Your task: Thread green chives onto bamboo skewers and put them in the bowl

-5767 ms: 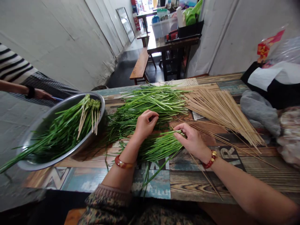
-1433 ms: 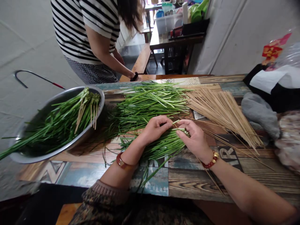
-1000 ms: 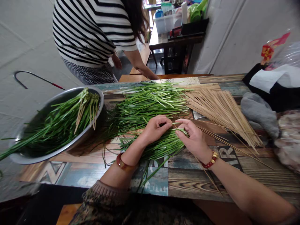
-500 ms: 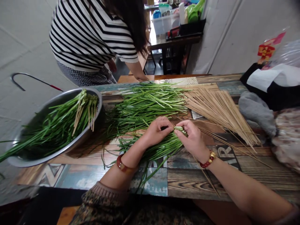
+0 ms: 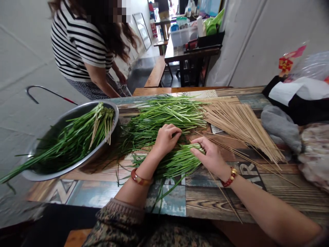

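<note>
My right hand is closed on the pale stem ends of a bundle of garlic chives lying on the table in front of me. A thin bamboo skewer sticks out below that hand toward the near edge. My left hand has its fingers curled together at the near side of the large chive pile; what they pinch, if anything, is hidden. To the right of the pile fans out a heap of bamboo skewers.
On the left a metal basin holds chives, some threaded on skewers. A grey cloth-like bundle and a clear bag lie at the right. Across the table stands a person in a striped shirt. A metal hook rises behind the basin.
My left hand has moved away from the right hand, up and left to the chive pile. My right hand stays on the bundle. The person opposite has shifted left and drawn an arm back.
</note>
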`<state>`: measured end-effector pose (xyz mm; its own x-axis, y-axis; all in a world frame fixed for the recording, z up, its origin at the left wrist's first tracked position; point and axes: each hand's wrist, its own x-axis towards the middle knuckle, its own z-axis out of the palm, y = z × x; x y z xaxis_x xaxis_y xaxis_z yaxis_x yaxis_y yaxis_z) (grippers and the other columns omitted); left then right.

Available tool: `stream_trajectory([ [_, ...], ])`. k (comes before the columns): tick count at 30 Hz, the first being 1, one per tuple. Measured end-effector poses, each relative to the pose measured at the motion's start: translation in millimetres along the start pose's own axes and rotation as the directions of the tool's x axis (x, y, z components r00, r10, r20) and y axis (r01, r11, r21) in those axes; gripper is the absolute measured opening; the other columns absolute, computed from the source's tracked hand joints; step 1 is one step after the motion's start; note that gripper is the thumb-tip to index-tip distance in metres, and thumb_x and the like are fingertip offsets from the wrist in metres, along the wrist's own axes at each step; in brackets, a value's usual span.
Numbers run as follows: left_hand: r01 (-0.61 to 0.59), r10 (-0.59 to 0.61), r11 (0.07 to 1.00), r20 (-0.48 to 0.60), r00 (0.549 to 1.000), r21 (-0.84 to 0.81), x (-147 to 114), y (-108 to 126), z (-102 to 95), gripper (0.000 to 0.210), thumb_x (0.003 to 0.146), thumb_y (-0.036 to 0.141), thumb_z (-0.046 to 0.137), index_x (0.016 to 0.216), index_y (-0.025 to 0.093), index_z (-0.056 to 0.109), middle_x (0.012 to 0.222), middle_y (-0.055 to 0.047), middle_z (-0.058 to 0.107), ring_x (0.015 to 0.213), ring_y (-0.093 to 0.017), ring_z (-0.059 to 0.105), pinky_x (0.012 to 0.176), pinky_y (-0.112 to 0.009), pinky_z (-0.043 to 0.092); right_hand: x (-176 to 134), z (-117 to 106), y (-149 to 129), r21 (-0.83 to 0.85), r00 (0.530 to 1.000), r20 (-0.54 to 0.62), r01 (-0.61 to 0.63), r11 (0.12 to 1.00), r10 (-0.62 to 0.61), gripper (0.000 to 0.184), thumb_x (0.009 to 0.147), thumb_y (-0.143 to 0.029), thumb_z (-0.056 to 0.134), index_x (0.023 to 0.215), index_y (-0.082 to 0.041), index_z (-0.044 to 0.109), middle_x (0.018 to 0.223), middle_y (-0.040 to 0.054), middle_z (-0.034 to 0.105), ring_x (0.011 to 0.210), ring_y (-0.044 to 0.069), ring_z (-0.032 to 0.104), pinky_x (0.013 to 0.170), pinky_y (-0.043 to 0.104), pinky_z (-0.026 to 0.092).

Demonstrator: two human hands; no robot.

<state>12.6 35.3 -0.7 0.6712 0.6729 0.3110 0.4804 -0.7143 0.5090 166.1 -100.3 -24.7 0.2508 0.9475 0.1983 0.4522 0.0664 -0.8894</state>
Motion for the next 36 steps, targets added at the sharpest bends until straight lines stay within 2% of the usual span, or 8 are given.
stream_trajectory([
  [4, -0.033, 0.021, 0.951, 0.043, 0.999, 0.307, -2, -3, 0.9, 0.013, 0.082, 0.025, 0.064, 0.092, 0.022, 0.072, 0.097, -0.006, 0.067, 0.093, -0.023, 0.054, 0.075, -0.035, 0.040, 1, 1, -1, -0.018, 1.000, -0.013, 0.010, 1.000, -0.010, 0.016, 0.083, -0.027, 0.060, 0.096, -0.018, 0.061, 0.080, 0.0019, 0.063, 0.066, 0.014, 0.052, 0.062, 0.027, 0.041],
  [8, -0.013, 0.000, 0.919, 0.033, 0.999, 0.395, -2, -6, 1.3, 0.015, 0.082, 0.026, 0.064, 0.094, 0.021, 0.071, 0.098, -0.007, 0.066, 0.094, -0.025, 0.053, 0.073, -0.036, 0.039, 2, 2, 0, -0.020, 1.000, -0.006, 0.001, 1.000, -0.001, 0.017, 0.083, -0.029, 0.059, 0.096, -0.018, 0.061, 0.084, 0.0033, 0.064, 0.069, 0.016, 0.054, 0.065, 0.029, 0.043],
  [11, -0.002, 0.010, 0.946, -0.021, 1.000, 0.323, 0, -9, 2.0, 0.015, 0.085, 0.024, 0.058, 0.079, 0.020, 0.070, 0.090, -0.007, 0.066, 0.090, -0.023, 0.055, 0.074, -0.036, 0.040, 2, 2, 1, -0.006, 1.000, -0.005, -0.012, 1.000, 0.012, 0.018, 0.083, -0.030, 0.059, 0.097, -0.018, 0.061, 0.088, 0.0050, 0.066, 0.073, 0.017, 0.056, 0.069, 0.031, 0.045],
  [15, 0.009, -0.012, 1.000, -0.133, 0.991, -0.018, 2, -10, -0.9, 0.012, 0.080, 0.011, 0.054, 0.072, 0.016, 0.062, 0.089, -0.006, 0.068, 0.087, -0.018, 0.060, 0.082, -0.032, 0.045, 1, 3, 2, 0.029, 1.000, -0.005, -0.025, 0.999, 0.025, 0.019, 0.083, -0.030, 0.059, 0.098, -0.018, 0.061, 0.088, 0.0058, 0.066, 0.075, 0.018, 0.058, 0.070, 0.032, 0.047],
  [19, 0.089, -0.110, 0.962, -0.067, 0.992, -0.256, 2, -5, -5.7, 0.010, 0.077, 0.009, 0.049, 0.077, 0.016, 0.057, 0.091, -0.006, 0.070, 0.082, -0.015, 0.062, 0.077, -0.027, 0.047, 2, 5, 6, 0.082, 0.999, -0.019, -0.042, 0.996, 0.043, 0.020, 0.083, -0.031, 0.060, 0.100, -0.019, 0.060, 0.090, 0.0061, 0.067, 0.077, 0.018, 0.060, 0.072, 0.033, 0.049],
  [24, 0.133, -0.124, 0.948, 0.047, 0.991, -0.289, 1, 2, -9.2, 0.012, 0.080, 0.013, 0.046, 0.084, 0.015, 0.057, 0.087, -0.004, 0.069, 0.076, -0.014, 0.061, 0.072, -0.026, 0.047, 7, 5, 12, 0.206, 0.996, -0.061, -0.059, 0.977, 0.073, 0.042, 0.083, -0.030, 0.061, 0.123, -0.020, 0.055, 0.116, 0.0094, 0.066, 0.096, 0.020, 0.063, 0.087, 0.036, 0.051],
  [31, -0.027, 0.050, 0.989, 0.158, 0.986, -0.144, -2, 10, -11.4, 0.032, 0.090, 0.031, 0.052, 0.118, 0.019, 0.062, 0.094, -0.005, 0.072, 0.086, -0.018, 0.060, 0.082, -0.033, 0.044, 8, 0, 4, 0.176, 0.996, -0.059, -0.057, 0.983, 0.069, 0.044, 0.083, -0.028, 0.060, 0.126, -0.022, 0.058, 0.117, 0.0071, 0.068, 0.098, 0.021, 0.065, 0.089, 0.037, 0.051],
  [36, -0.118, 0.130, 0.990, 0.187, 0.974, -0.074, -1, 13, -6.6, 0.024, 0.091, 0.031, 0.052, 0.098, 0.021, 0.073, 0.089, -0.006, 0.070, 0.085, -0.019, 0.057, 0.081, -0.034, 0.041, 6, -1, 2, 0.110, 0.998, -0.064, -0.017, 0.994, 0.025, 0.039, 0.083, -0.027, 0.059, 0.122, -0.022, 0.061, 0.120, 0.0067, 0.067, 0.104, 0.021, 0.064, 0.094, 0.037, 0.048],
])
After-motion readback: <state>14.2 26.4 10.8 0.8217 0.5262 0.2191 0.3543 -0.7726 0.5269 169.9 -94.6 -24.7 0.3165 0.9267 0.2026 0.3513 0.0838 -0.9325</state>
